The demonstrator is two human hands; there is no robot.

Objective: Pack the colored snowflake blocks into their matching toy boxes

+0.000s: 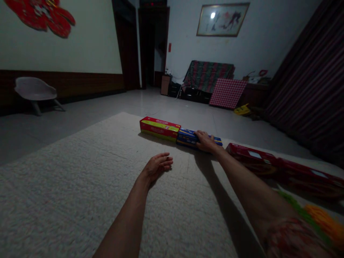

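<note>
My right hand (206, 141) grips a long blue box (186, 138) with yellow stripes, its fingers over the top and near side. End to end with that box, on its left, lies a red and yellow-green box (160, 128). My left hand (159, 165) hovers nearer to me, fingers stretched out and holding nothing. To the right of the blue box, two dark red boxes (252, 157) lie in a row, partly behind my right forearm. All the boxes rest on a cream textured cover (107, 172).
An orange and green fluffy thing (322, 218) lies at the lower right. Beyond the cover are a grey tiled floor (150, 100), a small pale chair (36, 89) on the left, a checked red panel (228, 93) and a yellow object (242, 109). A dark curtain (309, 79) hangs at right.
</note>
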